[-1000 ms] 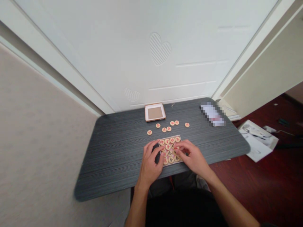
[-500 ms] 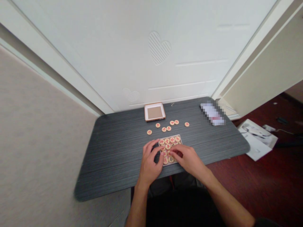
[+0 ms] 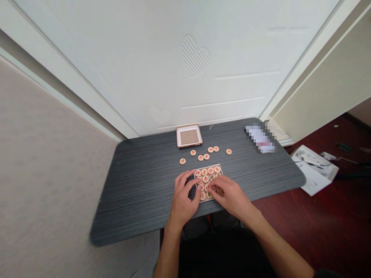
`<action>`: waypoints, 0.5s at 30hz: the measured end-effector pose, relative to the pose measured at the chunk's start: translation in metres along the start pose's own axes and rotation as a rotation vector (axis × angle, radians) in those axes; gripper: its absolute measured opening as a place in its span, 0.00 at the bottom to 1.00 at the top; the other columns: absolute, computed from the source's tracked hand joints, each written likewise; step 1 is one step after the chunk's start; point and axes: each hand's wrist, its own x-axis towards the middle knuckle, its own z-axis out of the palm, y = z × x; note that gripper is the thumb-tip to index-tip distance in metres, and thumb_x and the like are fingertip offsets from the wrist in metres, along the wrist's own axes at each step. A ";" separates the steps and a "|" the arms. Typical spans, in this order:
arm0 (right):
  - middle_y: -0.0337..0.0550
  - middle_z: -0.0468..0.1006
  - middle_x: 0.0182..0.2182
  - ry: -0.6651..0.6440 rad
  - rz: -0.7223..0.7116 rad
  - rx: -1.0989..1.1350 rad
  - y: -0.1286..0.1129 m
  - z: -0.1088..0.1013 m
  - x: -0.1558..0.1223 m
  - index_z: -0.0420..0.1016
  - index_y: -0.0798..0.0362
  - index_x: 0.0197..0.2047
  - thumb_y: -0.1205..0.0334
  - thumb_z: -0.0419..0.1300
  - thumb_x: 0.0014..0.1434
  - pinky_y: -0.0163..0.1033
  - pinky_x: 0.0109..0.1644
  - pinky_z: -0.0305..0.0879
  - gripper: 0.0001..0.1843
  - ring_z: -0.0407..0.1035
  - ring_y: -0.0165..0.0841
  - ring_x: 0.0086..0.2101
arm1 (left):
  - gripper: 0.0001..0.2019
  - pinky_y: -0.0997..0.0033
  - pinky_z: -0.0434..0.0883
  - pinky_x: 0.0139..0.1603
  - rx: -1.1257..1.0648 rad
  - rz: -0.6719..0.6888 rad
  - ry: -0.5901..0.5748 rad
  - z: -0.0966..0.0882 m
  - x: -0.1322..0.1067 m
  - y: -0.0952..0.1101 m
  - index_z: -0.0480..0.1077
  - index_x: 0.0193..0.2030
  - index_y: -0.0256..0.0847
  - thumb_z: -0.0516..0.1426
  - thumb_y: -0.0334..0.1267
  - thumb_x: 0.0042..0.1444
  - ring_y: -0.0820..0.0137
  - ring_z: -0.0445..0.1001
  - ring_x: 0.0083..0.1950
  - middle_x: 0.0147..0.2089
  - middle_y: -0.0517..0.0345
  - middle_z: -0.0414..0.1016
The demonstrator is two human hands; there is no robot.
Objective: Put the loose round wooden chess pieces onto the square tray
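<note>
Dark grey, wood-grained table [image 3: 139,185] stretched beneath both hands. Against the left hand [image 3: 184,193], loosely curved with thumb and index finger parted, sat a shallow white box [image 3: 207,167] of round, cream-coloured pieces [image 3: 204,172]. It reached under the right hand [image 3: 230,194], fingertips bunched; whether they gripped anything was unclear. Seven loose red-marked discs [image 3: 206,156] lay beyond both.

You are apparently in a home: white door [image 3: 145,58] with raised hearts [image 3: 195,56], game pieces [image 3: 182,161] on the worktop [image 3: 139,177], dark red floor [image 3: 319,231].
</note>
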 end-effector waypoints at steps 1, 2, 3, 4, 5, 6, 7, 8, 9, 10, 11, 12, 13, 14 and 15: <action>0.42 0.80 0.39 -0.006 -0.013 -0.009 0.000 0.000 0.000 0.77 0.48 0.43 0.65 0.64 0.66 0.41 0.50 0.70 0.03 0.74 0.37 0.42 | 0.12 0.45 0.67 0.66 0.000 0.002 0.001 0.000 0.000 0.000 0.76 0.52 0.48 0.60 0.32 0.63 0.56 0.63 0.68 0.65 0.53 0.70; 0.42 0.79 0.38 -0.009 -0.021 -0.018 0.001 0.000 0.000 0.77 0.48 0.42 0.64 0.65 0.65 0.41 0.51 0.70 0.02 0.74 0.37 0.42 | 0.12 0.45 0.67 0.67 0.001 0.002 0.003 0.000 0.001 0.001 0.76 0.51 0.48 0.60 0.32 0.63 0.56 0.63 0.68 0.65 0.53 0.70; 0.42 0.79 0.38 -0.011 -0.023 -0.027 0.001 0.000 0.000 0.77 0.48 0.42 0.63 0.65 0.65 0.41 0.51 0.70 0.02 0.74 0.37 0.42 | 0.12 0.45 0.67 0.67 0.003 0.003 0.004 0.000 0.001 0.001 0.76 0.51 0.48 0.60 0.32 0.63 0.56 0.63 0.68 0.65 0.53 0.70; 0.42 0.79 0.38 -0.011 -0.023 -0.034 0.002 0.001 0.000 0.77 0.48 0.42 0.63 0.65 0.65 0.41 0.50 0.70 0.02 0.74 0.37 0.41 | 0.12 0.45 0.67 0.67 0.006 0.003 0.004 0.000 0.001 0.001 0.76 0.51 0.48 0.60 0.32 0.63 0.56 0.63 0.68 0.65 0.53 0.70; 0.42 0.79 0.38 -0.009 -0.022 -0.039 0.003 0.002 0.000 0.77 0.48 0.42 0.63 0.65 0.65 0.41 0.50 0.70 0.02 0.74 0.37 0.41 | 0.12 0.45 0.67 0.67 0.008 0.004 0.003 0.000 0.001 0.001 0.76 0.51 0.48 0.60 0.32 0.63 0.56 0.64 0.68 0.65 0.53 0.70; 0.42 0.79 0.38 -0.010 -0.021 -0.042 0.003 0.003 0.001 0.77 0.48 0.42 0.63 0.65 0.65 0.41 0.50 0.70 0.02 0.74 0.37 0.41 | 0.12 0.45 0.67 0.66 0.009 0.006 0.002 -0.001 0.001 0.001 0.76 0.51 0.48 0.60 0.32 0.63 0.56 0.64 0.68 0.65 0.53 0.70; 0.42 0.79 0.38 -0.011 -0.021 -0.042 0.003 0.004 0.001 0.77 0.49 0.42 0.63 0.65 0.65 0.41 0.50 0.70 0.02 0.74 0.37 0.42 | 0.12 0.45 0.68 0.66 0.011 0.009 0.000 -0.001 0.001 0.001 0.76 0.51 0.49 0.60 0.32 0.63 0.56 0.64 0.68 0.65 0.53 0.71; 0.42 0.79 0.38 -0.013 -0.022 -0.040 0.004 0.005 0.001 0.77 0.49 0.42 0.64 0.65 0.65 0.42 0.50 0.70 0.02 0.74 0.37 0.42 | 0.12 0.45 0.68 0.66 0.012 0.010 -0.001 -0.001 0.001 0.001 0.76 0.51 0.49 0.60 0.32 0.63 0.56 0.64 0.68 0.65 0.53 0.71; 0.42 0.79 0.38 -0.014 -0.022 -0.037 0.004 0.005 0.001 0.76 0.49 0.42 0.64 0.65 0.65 0.42 0.50 0.71 0.02 0.74 0.37 0.42 | 0.12 0.45 0.68 0.66 0.012 0.010 -0.002 -0.001 0.001 0.001 0.76 0.51 0.49 0.60 0.32 0.63 0.56 0.64 0.68 0.65 0.53 0.71; 0.42 0.79 0.38 -0.015 -0.021 -0.034 0.004 0.005 0.001 0.76 0.49 0.42 0.64 0.65 0.65 0.42 0.50 0.71 0.02 0.73 0.37 0.42 | 0.12 0.45 0.68 0.66 0.011 0.008 -0.003 -0.001 0.001 0.001 0.76 0.51 0.48 0.60 0.32 0.63 0.56 0.64 0.68 0.65 0.53 0.71; 0.42 0.79 0.38 -0.016 -0.022 -0.031 0.004 0.005 0.001 0.76 0.49 0.42 0.64 0.64 0.66 0.42 0.50 0.71 0.02 0.73 0.37 0.42 | 0.12 0.45 0.68 0.66 0.010 0.005 -0.005 -0.001 0.000 0.001 0.76 0.51 0.48 0.60 0.32 0.63 0.56 0.64 0.68 0.64 0.53 0.71; 0.42 0.79 0.38 -0.014 -0.023 -0.029 0.004 0.006 0.001 0.76 0.49 0.42 0.64 0.64 0.66 0.42 0.50 0.71 0.02 0.73 0.37 0.42 | 0.12 0.45 0.67 0.66 0.010 0.004 -0.003 -0.001 0.000 0.001 0.76 0.51 0.48 0.60 0.32 0.63 0.56 0.64 0.68 0.64 0.54 0.71; 0.42 0.79 0.38 -0.012 -0.024 -0.028 0.004 0.006 0.001 0.76 0.49 0.42 0.64 0.64 0.66 0.42 0.50 0.71 0.02 0.73 0.37 0.42 | 0.12 0.45 0.67 0.67 0.009 0.005 -0.003 -0.001 0.000 0.001 0.76 0.51 0.48 0.60 0.32 0.63 0.56 0.64 0.68 0.64 0.54 0.71; 0.42 0.79 0.38 -0.011 -0.025 -0.029 0.005 0.006 0.001 0.77 0.48 0.42 0.64 0.64 0.66 0.42 0.50 0.71 0.02 0.73 0.37 0.42 | 0.12 0.44 0.67 0.67 0.009 0.007 -0.003 -0.001 0.000 0.002 0.76 0.51 0.48 0.60 0.32 0.63 0.56 0.64 0.68 0.64 0.54 0.71; 0.42 0.79 0.38 -0.010 -0.027 -0.028 0.005 0.006 0.001 0.77 0.48 0.42 0.64 0.64 0.65 0.42 0.50 0.71 0.02 0.73 0.37 0.42 | 0.12 0.44 0.66 0.67 0.009 0.010 -0.004 -0.001 0.000 0.001 0.76 0.51 0.48 0.60 0.32 0.63 0.56 0.64 0.68 0.64 0.54 0.71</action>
